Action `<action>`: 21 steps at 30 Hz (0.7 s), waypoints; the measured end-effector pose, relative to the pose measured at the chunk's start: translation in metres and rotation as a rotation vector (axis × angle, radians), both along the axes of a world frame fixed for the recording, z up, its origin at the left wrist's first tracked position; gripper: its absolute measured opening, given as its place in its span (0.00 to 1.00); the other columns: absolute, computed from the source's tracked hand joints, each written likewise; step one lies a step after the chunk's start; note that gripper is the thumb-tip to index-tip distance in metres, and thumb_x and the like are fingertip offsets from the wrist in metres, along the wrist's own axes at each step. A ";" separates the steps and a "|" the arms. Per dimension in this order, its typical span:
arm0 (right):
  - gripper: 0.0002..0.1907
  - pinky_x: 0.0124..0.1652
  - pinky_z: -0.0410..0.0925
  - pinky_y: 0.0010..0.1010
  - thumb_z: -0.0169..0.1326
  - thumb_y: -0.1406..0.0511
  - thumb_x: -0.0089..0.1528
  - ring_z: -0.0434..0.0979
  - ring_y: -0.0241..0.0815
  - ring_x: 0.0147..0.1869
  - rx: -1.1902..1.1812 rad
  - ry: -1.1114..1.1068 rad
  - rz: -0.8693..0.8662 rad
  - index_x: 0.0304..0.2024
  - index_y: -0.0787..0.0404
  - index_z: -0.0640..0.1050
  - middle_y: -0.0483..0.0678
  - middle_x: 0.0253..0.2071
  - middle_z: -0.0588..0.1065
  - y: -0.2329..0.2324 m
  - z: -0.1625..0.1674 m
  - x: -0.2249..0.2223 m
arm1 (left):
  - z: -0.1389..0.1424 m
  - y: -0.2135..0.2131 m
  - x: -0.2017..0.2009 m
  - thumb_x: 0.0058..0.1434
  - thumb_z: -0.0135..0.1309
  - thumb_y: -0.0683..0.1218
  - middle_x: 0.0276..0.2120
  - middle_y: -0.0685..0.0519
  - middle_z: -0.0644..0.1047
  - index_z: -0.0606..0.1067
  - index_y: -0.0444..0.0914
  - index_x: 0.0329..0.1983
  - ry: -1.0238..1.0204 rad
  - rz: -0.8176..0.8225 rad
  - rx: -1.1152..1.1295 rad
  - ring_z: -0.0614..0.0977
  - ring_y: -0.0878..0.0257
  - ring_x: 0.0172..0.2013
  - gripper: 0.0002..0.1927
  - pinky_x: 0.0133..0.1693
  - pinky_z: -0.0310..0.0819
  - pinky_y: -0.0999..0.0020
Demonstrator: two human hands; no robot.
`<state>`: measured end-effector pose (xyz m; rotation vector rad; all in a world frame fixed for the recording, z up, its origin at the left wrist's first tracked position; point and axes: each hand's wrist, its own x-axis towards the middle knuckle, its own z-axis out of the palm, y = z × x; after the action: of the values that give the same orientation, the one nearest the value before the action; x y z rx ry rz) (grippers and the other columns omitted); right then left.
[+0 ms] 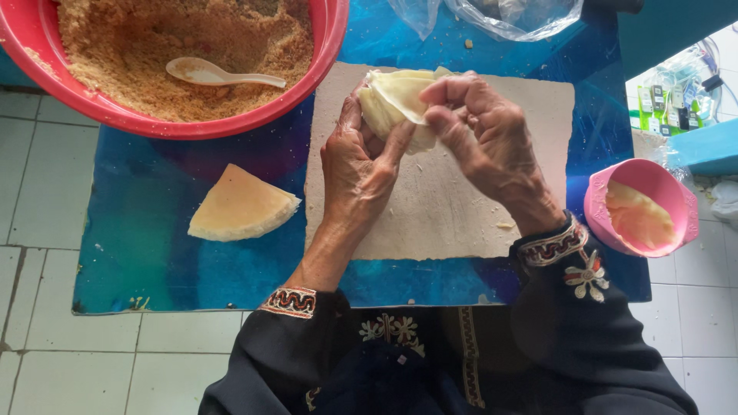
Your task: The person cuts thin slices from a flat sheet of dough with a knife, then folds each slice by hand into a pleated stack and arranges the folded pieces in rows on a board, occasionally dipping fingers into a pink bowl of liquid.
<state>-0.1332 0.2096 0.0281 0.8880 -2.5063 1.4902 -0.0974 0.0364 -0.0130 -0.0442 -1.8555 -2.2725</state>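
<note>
A pale yellow dough wrapper [396,96] is held folded between both hands, just above a beige work board [446,215]. My left hand [357,165] cups the wrapper from below and the left. Fingers of my right hand [480,134] pinch its upper right edge. A stack of wedge-shaped wrappers [238,206] lies on the blue table [146,230], left of the board. The big red bowl [323,54] at the top left holds brown crumbly filling [138,46] with a white spoon [219,74] lying in it.
A small pink cup [669,180] with pale paste stands at the table's right edge. Crumpled clear plastic bags [500,15] lie at the far edge. White floor tiles [46,192] surround the low table. Small bottles [673,100] stand on a teal shelf at the right.
</note>
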 end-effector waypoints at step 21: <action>0.21 0.46 0.73 0.28 0.64 0.64 0.62 0.77 0.39 0.47 0.148 0.043 0.014 0.54 0.70 0.78 0.54 0.48 0.79 -0.001 0.014 0.006 | 0.002 -0.002 -0.001 0.58 0.66 0.48 0.46 0.46 0.84 0.69 0.36 0.65 -0.012 0.142 -0.324 0.89 0.60 0.44 0.33 0.46 0.87 0.68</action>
<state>-0.1269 0.2089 0.0423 0.9502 -2.6115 1.2887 -0.0986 0.0342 -0.0113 0.0504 -2.1401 -1.8663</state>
